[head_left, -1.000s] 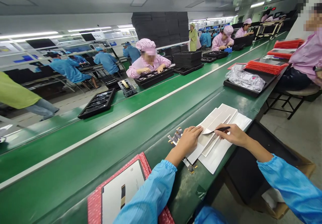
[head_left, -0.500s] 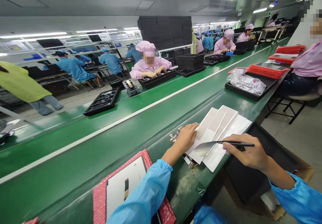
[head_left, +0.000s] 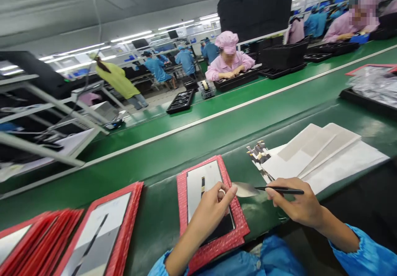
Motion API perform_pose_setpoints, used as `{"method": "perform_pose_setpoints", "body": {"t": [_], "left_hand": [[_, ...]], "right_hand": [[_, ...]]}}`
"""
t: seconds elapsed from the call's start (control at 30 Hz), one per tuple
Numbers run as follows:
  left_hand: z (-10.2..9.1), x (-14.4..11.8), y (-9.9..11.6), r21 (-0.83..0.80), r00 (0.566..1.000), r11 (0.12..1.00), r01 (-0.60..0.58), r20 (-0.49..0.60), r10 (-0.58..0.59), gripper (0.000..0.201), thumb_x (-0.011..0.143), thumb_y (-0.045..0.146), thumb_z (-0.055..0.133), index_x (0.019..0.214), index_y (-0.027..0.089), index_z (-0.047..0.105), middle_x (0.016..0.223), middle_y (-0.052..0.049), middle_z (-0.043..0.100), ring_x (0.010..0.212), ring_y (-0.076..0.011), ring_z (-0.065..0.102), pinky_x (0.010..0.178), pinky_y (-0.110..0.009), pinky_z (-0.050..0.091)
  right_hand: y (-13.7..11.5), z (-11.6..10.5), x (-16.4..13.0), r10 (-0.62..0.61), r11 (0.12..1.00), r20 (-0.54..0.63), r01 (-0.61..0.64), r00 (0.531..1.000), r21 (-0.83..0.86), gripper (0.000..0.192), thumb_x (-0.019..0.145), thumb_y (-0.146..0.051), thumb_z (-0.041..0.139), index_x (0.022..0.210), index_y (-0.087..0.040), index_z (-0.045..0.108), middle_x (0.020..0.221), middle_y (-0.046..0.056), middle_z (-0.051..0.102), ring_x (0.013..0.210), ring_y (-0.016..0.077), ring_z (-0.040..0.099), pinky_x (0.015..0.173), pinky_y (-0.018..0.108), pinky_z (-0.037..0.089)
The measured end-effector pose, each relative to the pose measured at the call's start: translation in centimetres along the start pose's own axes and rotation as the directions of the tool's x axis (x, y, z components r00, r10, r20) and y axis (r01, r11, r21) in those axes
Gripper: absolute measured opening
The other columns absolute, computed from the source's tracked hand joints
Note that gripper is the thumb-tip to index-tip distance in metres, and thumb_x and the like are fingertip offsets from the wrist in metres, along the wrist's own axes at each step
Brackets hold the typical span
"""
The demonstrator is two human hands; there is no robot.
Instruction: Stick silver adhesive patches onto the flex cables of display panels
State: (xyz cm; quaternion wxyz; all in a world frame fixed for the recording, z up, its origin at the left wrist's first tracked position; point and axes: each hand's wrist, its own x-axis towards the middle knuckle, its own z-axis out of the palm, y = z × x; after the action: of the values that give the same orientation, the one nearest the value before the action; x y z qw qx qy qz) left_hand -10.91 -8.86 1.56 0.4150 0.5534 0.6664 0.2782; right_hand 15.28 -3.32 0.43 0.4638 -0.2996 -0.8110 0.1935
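Note:
My right hand (head_left: 294,199) grips black tweezers (head_left: 288,191), their tips at a thin pale, see-through piece of film (head_left: 244,189). My left hand (head_left: 214,203) is closed, thumb and forefinger together at the film's left end. Under the left hand lies a flat display panel (head_left: 194,185) with a short dark flex cable (head_left: 203,184), resting on red bubble wrap (head_left: 182,203). Right of it, white and beige sheets (head_left: 322,148) lie overlapped, with a bunch of small flex cables (head_left: 259,152) at their left edge.
More panels (head_left: 102,234) on red bubble wrap are stacked at the left. A black tray with clear plastic bags (head_left: 376,88) stands at the right. Beyond the green belt (head_left: 173,143), a person in pink (head_left: 229,63) works over a black tray (head_left: 237,82).
Both hands have left the white sheets and come over beside the panel, the right still with tweezers and film. The left hand has closed at the film's end. My view has swung left.

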Motion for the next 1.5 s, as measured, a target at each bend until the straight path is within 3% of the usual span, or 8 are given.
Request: {"method": "perform_pose_setpoints", "body": {"t": [0.2, 0.4, 0.57, 0.7, 0.83, 1.1, 1.3, 1.5], "left_hand": [[-0.5, -3.2, -3.8, -0.237, 0.985, 0.956, 0.171, 0.055, -0.162, 0.05, 0.079, 0.077, 0.052, 0.084, 0.027, 0.055, 0.049, 0.005, 0.055, 0.033, -0.0085, 0.037, 0.036, -0.024, 0.028], [-0.3, -5.3, -4.9, -0.427, 0.984, 0.888, 0.169, 0.019, -0.178, 0.05, 0.075, 0.074, 0.06, 0.08, 0.024, 0.055, 0.047, 0.007, 0.049, 0.034, -0.0052, 0.032, 0.037, -0.022, 0.026], [0.3, -7.5, -6.4, -0.411, 0.972, 0.9, 0.145, -0.112, -0.207, 0.048, 0.076, 0.074, 0.06, 0.075, 0.027, 0.058, 0.049, 0.005, 0.043, 0.042, -0.0086, 0.037, 0.044, -0.025, 0.03], [0.8, -9.1, -8.0, -0.24, 0.945, 0.957, 0.164, -0.241, -0.222, 0.044, 0.079, 0.075, 0.055, 0.075, 0.032, 0.061, 0.053, 0.0, 0.046, 0.048, -0.0135, 0.043, 0.047, -0.029, 0.032], [0.9, -10.2, -9.1, -0.197, 0.939, 0.965, 0.173, -0.263, -0.223, 0.038, 0.081, 0.071, 0.057, 0.078, 0.034, 0.063, 0.054, -0.001, 0.051, 0.05, -0.0151, 0.045, 0.049, -0.03, 0.033], [0.4, -10.9, -8.9, -0.117, 0.932, 0.964, 0.237, -0.252, -0.259, 0.035, 0.082, 0.068, 0.054, 0.081, 0.034, 0.064, 0.065, -0.001, 0.064, 0.058, -0.0169, 0.056, 0.053, -0.031, 0.037], [0.0, -10.5, -7.8, -0.06, 0.922, 0.944, 0.326, -0.201, -0.331, 0.043, 0.082, 0.074, 0.045, 0.08, 0.034, 0.062, 0.062, -0.001, 0.061, 0.058, -0.016, 0.053, 0.055, -0.032, 0.036], [0.0, -10.6, -7.6, -0.122, 0.915, 0.952, 0.282, -0.263, -0.305, 0.034, 0.08, 0.069, 0.056, 0.076, 0.036, 0.064, 0.055, -0.001, 0.057, 0.051, -0.0167, 0.049, 0.051, -0.032, 0.033]], "right_hand": [[-1.5, 3.2, 0.3, 0.063, 0.987, 0.077, -0.074, 0.995, 0.145, 0.008, 0.087, -0.027, 0.068, 0.083, -0.032, 0.072, 0.061, -0.009, 0.073, 0.043, 0.0128, 0.069, 0.047, 0.025, 0.057], [-1.5, 4.6, -0.2, 0.26, 0.926, 0.109, -0.28, 0.959, 0.254, 0.009, 0.087, -0.033, 0.067, 0.083, -0.031, 0.074, 0.057, -0.007, 0.072, 0.04, 0.0143, 0.068, 0.045, 0.026, 0.059], [-1.7, 6.3, -1.5, 0.417, 0.835, 0.184, -0.456, 0.89, 0.309, 0.013, 0.089, -0.036, 0.066, 0.082, -0.029, 0.073, 0.06, -0.006, 0.073, 0.036, 0.0146, 0.067, 0.036, 0.025, 0.056], [-2.0, 7.7, -3.4, 0.477, 0.771, 0.267, -0.544, 0.838, 0.332, 0.013, 0.091, -0.036, 0.065, 0.083, -0.029, 0.072, 0.061, -0.006, 0.072, 0.037, 0.0144, 0.068, 0.037, 0.024, 0.057], [-2.4, 8.6, -5.0, 0.499, 0.763, 0.307, -0.579, 0.81, 0.287, 0.011, 0.092, -0.037, 0.064, 0.085, -0.033, 0.072, 0.062, -0.007, 0.073, 0.04, 0.0155, 0.069, 0.04, 0.025, 0.06], [-3.1, 9.1, -5.5, 0.483, 0.793, 0.294, -0.554, 0.825, 0.255, 0.008, 0.09, -0.031, 0.067, 0.089, -0.031, 0.074, 0.064, -0.006, 0.074, 0.043, 0.0144, 0.07, 0.042, 0.024, 0.061], [-3.6, 9.0, -4.8, 0.495, 0.793, 0.299, -0.565, 0.816, 0.228, 0.009, 0.09, -0.029, 0.066, 0.087, -0.031, 0.074, 0.062, -0.006, 0.074, 0.045, 0.0149, 0.071, 0.044, 0.024, 0.061], [-3.7, 9.0, -4.4, 0.493, 0.801, 0.305, -0.562, 0.815, 0.206, 0.008, 0.09, -0.029, 0.066, 0.087, -0.03, 0.074, 0.061, -0.006, 0.075, 0.044, 0.0149, 0.071, 0.044, 0.024, 0.061]]}}
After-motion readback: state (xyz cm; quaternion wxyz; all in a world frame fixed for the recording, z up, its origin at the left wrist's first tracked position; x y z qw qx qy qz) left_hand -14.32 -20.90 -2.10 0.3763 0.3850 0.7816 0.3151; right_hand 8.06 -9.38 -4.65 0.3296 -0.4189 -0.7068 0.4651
